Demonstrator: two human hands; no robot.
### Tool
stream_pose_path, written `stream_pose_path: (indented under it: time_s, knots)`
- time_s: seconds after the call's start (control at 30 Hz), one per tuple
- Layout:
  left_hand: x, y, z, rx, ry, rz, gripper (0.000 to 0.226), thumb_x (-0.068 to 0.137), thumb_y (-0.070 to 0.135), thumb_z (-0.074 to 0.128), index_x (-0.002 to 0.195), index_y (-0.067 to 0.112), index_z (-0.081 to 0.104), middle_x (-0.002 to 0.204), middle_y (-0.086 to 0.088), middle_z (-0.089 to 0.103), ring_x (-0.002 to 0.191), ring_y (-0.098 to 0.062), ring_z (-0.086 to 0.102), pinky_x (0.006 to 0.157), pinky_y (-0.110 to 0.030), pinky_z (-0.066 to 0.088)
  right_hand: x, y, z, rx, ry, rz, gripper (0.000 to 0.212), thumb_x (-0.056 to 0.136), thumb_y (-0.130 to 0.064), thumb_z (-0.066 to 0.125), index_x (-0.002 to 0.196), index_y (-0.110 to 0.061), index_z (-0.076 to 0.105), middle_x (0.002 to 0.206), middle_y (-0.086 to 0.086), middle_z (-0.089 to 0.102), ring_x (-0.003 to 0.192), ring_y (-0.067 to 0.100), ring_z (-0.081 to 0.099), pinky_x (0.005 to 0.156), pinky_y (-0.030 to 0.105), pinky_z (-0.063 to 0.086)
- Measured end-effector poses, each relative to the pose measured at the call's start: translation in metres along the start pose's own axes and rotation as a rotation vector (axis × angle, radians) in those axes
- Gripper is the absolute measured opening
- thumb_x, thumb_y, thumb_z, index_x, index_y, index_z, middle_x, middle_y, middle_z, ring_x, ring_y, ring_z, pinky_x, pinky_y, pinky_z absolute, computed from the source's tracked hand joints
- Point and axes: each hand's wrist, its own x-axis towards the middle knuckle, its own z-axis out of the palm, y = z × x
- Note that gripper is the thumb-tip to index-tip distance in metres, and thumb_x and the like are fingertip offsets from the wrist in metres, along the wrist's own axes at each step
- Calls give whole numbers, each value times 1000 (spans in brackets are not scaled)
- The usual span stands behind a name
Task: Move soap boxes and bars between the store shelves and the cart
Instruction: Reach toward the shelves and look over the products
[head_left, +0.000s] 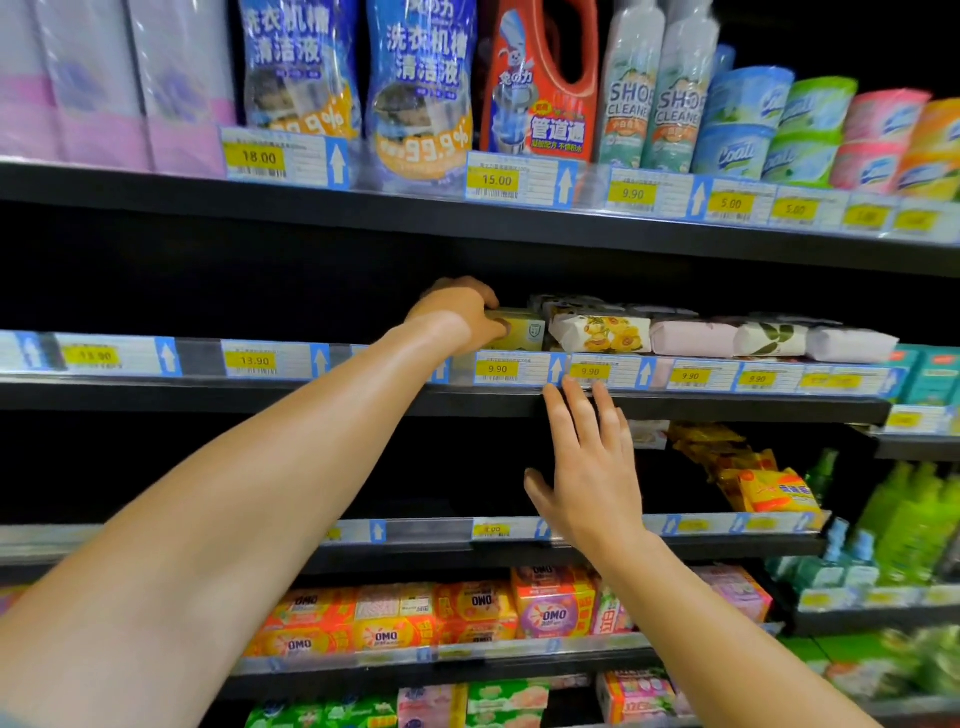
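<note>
A pale yellow soap box (519, 330) sits at the front edge of the middle shelf (260, 397), at the left end of a row of soaps, and a person's left hand (462, 312) reaches up and grips it, fingers curled over its top and thumb against its front face. The box carries a small shield-shaped mark whose writing is too blurred to read. Just to its right lie four paper-wrapped soap bars (602, 332): one printed with orange flowers, one plain pink, one with dark green leaves, one plain white. The yellow price tag (497, 369) under the box reads 9.90, as do the next three to the right; two tags further left read 13.90. The person's right hand (587, 467) hovers below with fingers straight and spread, holding nothing, its fingertips at the shelf's price rail. On the shelf above stand two blue refill pouches (421, 83) marked 99.9%, one red jug (540, 78), and two spray bottles (654, 98) labelled SHOE CLEANER, over tags reading 18.00, 15.00, 9.90 and 5.00. Lower down, orange and yellow packs (384, 631) are marked OMO, and a stack of yellow-wrapped bars (769, 491) leans on the shelf to the right.
</note>
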Motion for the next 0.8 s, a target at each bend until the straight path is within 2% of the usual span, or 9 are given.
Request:
stream_pose_path:
  time_s: [0.1, 0.2, 0.27, 0.37, 0.47, 0.57, 0.7, 0.8]
  knots:
    - [-20, 0, 0, -62, 64, 29, 51, 90, 47, 59, 137, 29, 54, 136, 0, 58, 120, -22, 55, 99, -36, 49, -2, -8, -11, -10, -8, 40, 89, 81, -48, 70, 154, -17, 29, 159, 10, 31, 149, 36, 20, 118, 54, 26]
    - [-51, -10, 6, -31, 193, 150, 49, 89, 45, 58, 134, 26, 58, 128, 0, 63, 114, -23, 58, 94, -37, 50, -7, -21, -22, 6, -10, 77, 87, 82, -48, 69, 154, -19, 29, 157, 10, 33, 147, 35, 23, 118, 54, 24]
    - [-74, -20, 13, 58, 281, 242, 50, 89, 49, 56, 131, 24, 60, 130, 1, 63, 119, -26, 54, 99, -42, 45, -13, -32, -29, 37, -35, 104, 87, 85, -48, 67, 156, -22, 24, 160, 7, 28, 150, 33, 17, 120, 52, 18]
    - [-115, -39, 23, 86, 310, 296, 52, 88, 50, 54, 135, 27, 56, 141, 2, 55, 133, -27, 42, 112, -51, 29, -27, -53, -38, 54, -87, 113, 87, 89, -51, 61, 158, -26, 15, 164, 3, 18, 152, 30, 7, 123, 49, 11]
    - [-166, -59, 36, 29, 283, 283, 53, 92, 46, 54, 141, 27, 51, 150, 1, 46, 142, -26, 31, 118, -47, 16, -51, -78, -46, 66, -127, 94, 87, 90, -53, 60, 158, -28, 13, 164, 2, 17, 152, 29, 7, 123, 47, 11]
    - [-229, -80, 56, 31, 196, 192, 55, 94, 47, 51, 146, 28, 45, 155, 2, 38, 146, -22, 24, 120, -45, 9, -87, -104, -50, 70, -221, 62, 86, 91, -56, 56, 158, -29, 9, 165, 0, 14, 152, 27, 4, 123, 46, 8]
    - [-332, -120, 94, 71, 33, 75, 55, 96, 48, 48, 148, 31, 41, 158, 4, 32, 146, -20, 21, 121, -43, 11, -164, -148, -47, 158, -377, -5, 84, 91, -55, 55, 158, -28, 11, 165, 0, 13, 152, 27, 3, 124, 46, 7]
    - [-420, -159, 119, 114, -108, -10, 57, 93, 49, 53, 146, 28, 45, 156, 1, 36, 144, -24, 27, 119, -44, 19, -241, -189, -42, 192, -548, -103, 86, 89, -56, 56, 158, -28, 14, 165, 1, 13, 153, 28, 2, 123, 48, 7]
